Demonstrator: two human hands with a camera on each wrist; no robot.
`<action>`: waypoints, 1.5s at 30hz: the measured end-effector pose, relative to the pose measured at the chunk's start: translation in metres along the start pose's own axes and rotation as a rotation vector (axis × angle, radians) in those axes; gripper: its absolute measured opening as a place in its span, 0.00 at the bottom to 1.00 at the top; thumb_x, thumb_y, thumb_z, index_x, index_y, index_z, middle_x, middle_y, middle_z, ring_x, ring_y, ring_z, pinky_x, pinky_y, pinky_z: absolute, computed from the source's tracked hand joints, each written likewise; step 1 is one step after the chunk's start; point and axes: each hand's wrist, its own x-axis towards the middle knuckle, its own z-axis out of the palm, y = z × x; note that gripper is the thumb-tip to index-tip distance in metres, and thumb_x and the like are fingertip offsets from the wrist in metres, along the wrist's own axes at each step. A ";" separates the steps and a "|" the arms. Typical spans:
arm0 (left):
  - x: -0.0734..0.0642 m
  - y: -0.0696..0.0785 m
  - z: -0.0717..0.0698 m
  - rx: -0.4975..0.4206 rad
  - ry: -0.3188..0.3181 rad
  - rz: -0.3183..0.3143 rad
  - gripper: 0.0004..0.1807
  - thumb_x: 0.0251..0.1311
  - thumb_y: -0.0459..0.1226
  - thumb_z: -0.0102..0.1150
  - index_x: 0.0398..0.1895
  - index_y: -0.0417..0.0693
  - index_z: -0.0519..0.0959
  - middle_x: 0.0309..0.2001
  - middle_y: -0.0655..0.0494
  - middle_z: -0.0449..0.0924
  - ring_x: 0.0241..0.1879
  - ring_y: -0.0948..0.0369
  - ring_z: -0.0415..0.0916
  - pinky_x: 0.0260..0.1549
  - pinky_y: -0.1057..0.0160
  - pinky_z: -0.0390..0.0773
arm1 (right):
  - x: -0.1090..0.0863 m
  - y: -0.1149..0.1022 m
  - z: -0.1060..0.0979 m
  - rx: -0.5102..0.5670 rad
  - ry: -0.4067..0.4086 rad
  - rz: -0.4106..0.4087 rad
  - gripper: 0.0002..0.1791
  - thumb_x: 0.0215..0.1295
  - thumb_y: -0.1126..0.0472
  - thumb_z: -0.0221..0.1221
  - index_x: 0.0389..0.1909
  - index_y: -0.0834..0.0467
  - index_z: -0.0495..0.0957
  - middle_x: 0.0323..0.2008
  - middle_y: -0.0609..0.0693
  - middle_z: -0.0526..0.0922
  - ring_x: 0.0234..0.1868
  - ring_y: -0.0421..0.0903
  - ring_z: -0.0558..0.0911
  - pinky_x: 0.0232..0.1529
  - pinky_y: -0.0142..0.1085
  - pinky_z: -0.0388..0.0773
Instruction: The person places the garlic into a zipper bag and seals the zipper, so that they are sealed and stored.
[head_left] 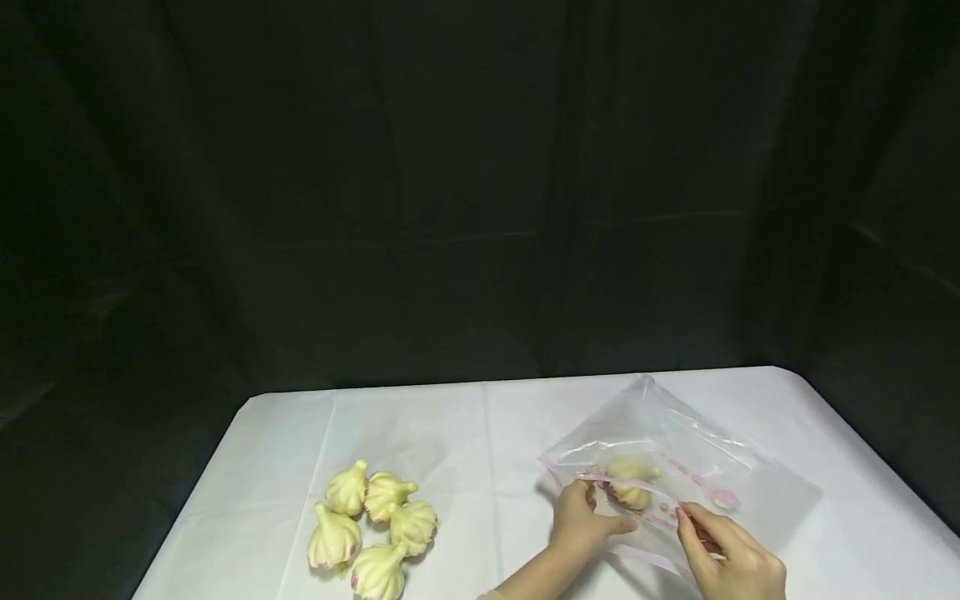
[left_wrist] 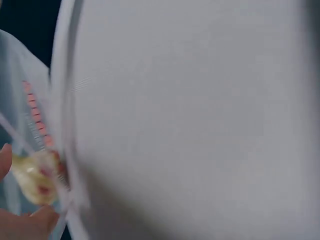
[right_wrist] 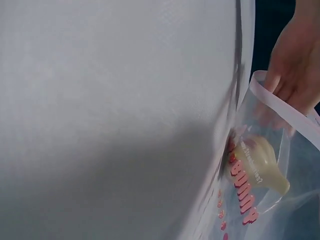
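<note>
A clear plastic bag [head_left: 697, 442] on the right of a white table [head_left: 461, 533] bears pink lettering, too slanted to read surely, and small white print ending in "Strawberries?"; its pink-rimmed mouth faces the person. One garlic bulb [head_left: 632, 483] lies inside, its neck and long axis pointing right, away from the left hand [head_left: 583, 521], whose thumb and fingers spread at the opening. The right hand [head_left: 731, 554] pinches the bag near its rim.

Yellow garlic [head_left: 386, 496], pink-printed bag [head_left: 690, 454], white cloth [head_left: 517, 492]
</note>
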 end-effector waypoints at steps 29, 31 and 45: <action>-0.102 -0.018 -0.229 0.104 0.052 0.233 0.34 0.37 0.37 0.70 0.52 0.40 0.70 0.52 0.46 0.72 0.51 0.63 0.68 0.51 0.67 0.67 | 0.000 0.001 0.013 0.052 0.087 0.067 0.04 0.40 0.70 0.64 0.17 0.68 0.80 0.15 0.57 0.79 0.19 0.21 0.71 0.22 0.11 0.66; -0.106 -0.023 -0.236 0.132 0.098 0.241 0.34 0.35 0.36 0.71 0.51 0.39 0.71 0.51 0.45 0.73 0.50 0.62 0.69 0.50 0.65 0.69 | 0.000 0.001 0.012 0.035 0.077 0.081 0.04 0.35 0.74 0.64 0.18 0.68 0.80 0.15 0.57 0.79 0.20 0.20 0.71 0.21 0.11 0.66; -0.100 -0.045 -0.251 0.370 0.075 0.135 0.41 0.31 0.44 0.71 0.54 0.41 0.69 0.53 0.45 0.70 0.51 0.44 0.66 0.47 0.54 0.70 | 0.003 -0.002 0.008 -0.029 0.022 0.094 0.04 0.35 0.73 0.64 0.18 0.67 0.80 0.16 0.60 0.79 0.21 0.17 0.69 0.20 0.11 0.66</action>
